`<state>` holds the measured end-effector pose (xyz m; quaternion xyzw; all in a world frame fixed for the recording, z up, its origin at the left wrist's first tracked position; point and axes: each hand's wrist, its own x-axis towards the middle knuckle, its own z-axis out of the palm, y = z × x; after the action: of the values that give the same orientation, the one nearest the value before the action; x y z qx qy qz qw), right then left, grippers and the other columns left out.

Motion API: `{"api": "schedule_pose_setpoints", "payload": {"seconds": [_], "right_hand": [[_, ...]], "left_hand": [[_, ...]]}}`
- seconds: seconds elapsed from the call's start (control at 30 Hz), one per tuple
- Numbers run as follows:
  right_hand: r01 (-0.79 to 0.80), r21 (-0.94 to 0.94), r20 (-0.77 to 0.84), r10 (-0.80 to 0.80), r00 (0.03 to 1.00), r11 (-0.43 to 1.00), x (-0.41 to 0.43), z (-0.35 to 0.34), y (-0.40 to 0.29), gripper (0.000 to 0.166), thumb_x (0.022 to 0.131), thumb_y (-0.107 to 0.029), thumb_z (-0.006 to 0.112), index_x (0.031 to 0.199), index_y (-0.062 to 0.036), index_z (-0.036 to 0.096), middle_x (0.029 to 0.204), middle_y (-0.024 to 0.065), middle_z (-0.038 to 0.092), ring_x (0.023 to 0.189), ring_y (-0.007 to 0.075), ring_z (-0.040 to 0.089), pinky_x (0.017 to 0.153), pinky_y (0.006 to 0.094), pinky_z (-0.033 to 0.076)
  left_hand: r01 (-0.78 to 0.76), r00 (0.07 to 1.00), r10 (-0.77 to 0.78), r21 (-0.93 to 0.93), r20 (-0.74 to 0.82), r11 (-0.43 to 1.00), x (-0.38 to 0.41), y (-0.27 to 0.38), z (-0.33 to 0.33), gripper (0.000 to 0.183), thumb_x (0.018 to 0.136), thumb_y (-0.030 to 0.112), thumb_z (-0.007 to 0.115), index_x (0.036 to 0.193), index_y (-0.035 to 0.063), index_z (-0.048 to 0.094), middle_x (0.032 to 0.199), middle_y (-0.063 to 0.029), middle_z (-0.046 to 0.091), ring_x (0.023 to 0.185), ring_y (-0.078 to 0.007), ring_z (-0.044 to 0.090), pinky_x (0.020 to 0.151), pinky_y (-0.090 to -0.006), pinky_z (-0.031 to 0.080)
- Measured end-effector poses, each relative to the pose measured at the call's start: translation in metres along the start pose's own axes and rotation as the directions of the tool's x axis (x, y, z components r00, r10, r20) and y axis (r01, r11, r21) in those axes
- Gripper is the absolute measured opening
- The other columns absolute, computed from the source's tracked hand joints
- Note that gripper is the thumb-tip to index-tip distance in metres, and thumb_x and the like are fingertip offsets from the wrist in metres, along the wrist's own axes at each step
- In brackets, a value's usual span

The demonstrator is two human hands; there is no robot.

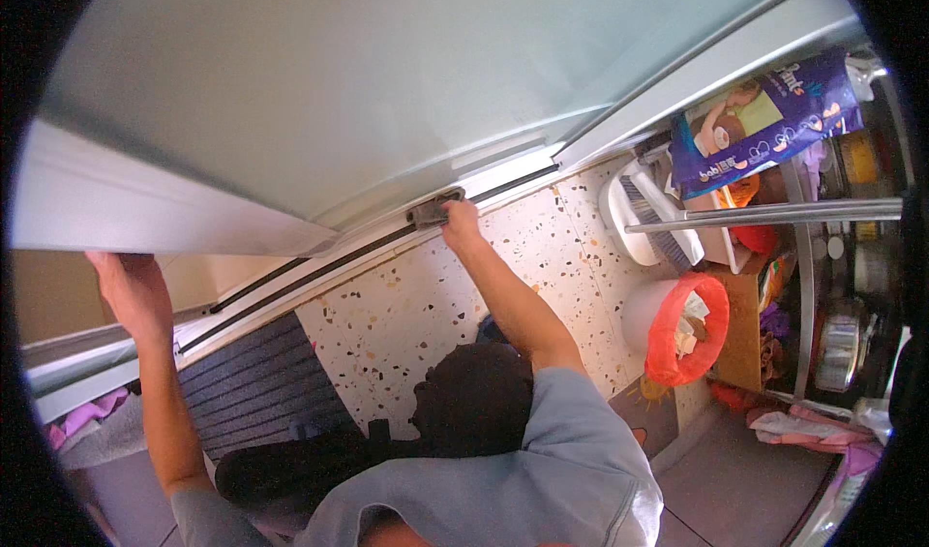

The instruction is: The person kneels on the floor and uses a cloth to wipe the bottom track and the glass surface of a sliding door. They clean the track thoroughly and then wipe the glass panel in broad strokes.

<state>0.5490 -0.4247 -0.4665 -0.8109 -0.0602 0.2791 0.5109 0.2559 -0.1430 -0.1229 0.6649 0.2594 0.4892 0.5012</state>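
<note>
My right hand (461,224) holds a dark grey cloth (430,213) against the bottom track (363,242) of a sliding door. The track has white rails with dark grooves. Above it stands the frosted glass panel (406,75) of the door, framed in white metal. My left hand (138,293) grips the edge of the white door frame (145,198) at the left; its fingertips are hidden behind the frame.
A speckled terrazzo floor (406,315) lies beside the track, with a dark ribbed mat (254,380) at left. At right stand a red-lined waste bin (657,329) with paper inside, a dustpan and brush (646,216), and a metal rack (762,214) by a purple diaper pack (769,126).
</note>
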Motion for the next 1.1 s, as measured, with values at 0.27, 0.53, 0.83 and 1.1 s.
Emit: {"api": "schedule_pose_setpoints", "payload": {"seconds": [0.27, 0.53, 0.83, 1.1], "right_hand": [[0.294, 0.709, -0.451, 0.091, 0.888, 0.641, 0.075, -0.183, -0.027, 0.05, 0.073, 0.006, 0.046, 0.122, -0.0033, 0.046, 0.11, 0.0132, 0.055, 0.099, 0.027, 0.054, 0.087, 0.0394, 0.044], [0.241, 0.643, -0.401, 0.051, 0.915, 0.727, 0.072, -0.092, 0.003, 0.068, 0.075, 0.01, 0.035, 0.14, -0.0044, 0.021, 0.135, 0.0161, 0.038, 0.118, 0.0264, 0.042, 0.101, 0.0362, 0.033], [-0.443, 0.747, 0.382, 0.225, 0.896, 0.497, -0.016, 0.089, -0.018, 0.023, 0.078, -0.01, 0.059, 0.099, -0.0054, 0.053, 0.098, 0.0096, 0.054, 0.084, 0.0228, 0.054, 0.07, 0.0375, 0.047], [0.184, 0.466, 0.342, -0.368, 0.864, 0.865, 0.027, 0.128, 0.067, 0.01, 0.076, -0.002, 0.051, 0.086, -0.0008, 0.052, 0.089, 0.0105, 0.054, 0.084, 0.0239, 0.055, 0.08, 0.0362, 0.048]], "left_hand": [[0.026, 0.997, -0.024, 0.023, -0.08, 0.999, -0.001, 0.004, 0.004, 0.044, 0.098, 0.033, 0.039, 0.134, 0.0076, 0.036, 0.125, -0.0089, 0.049, 0.115, -0.0213, 0.046, 0.1, -0.0382, 0.034], [0.068, 0.984, -0.095, -0.179, -0.152, 0.982, 0.001, 0.017, 0.016, 0.043, 0.098, 0.032, 0.037, 0.134, 0.0083, 0.033, 0.129, -0.0093, 0.044, 0.117, -0.0211, 0.043, 0.1, -0.0382, 0.033], [0.025, 0.985, -0.06, -0.206, -0.164, 0.978, -0.013, 0.035, 0.054, 0.045, 0.097, 0.042, 0.04, 0.125, 0.0065, 0.043, 0.112, -0.0045, 0.052, 0.103, -0.0152, 0.047, 0.089, -0.0322, 0.037], [0.089, 0.987, -0.102, -0.106, -0.126, 0.99, -0.003, 0.02, 0.047, 0.043, 0.098, 0.036, 0.041, 0.119, -0.0014, 0.048, 0.107, -0.0052, 0.054, 0.095, -0.0127, 0.05, 0.085, -0.0283, 0.038]]}}
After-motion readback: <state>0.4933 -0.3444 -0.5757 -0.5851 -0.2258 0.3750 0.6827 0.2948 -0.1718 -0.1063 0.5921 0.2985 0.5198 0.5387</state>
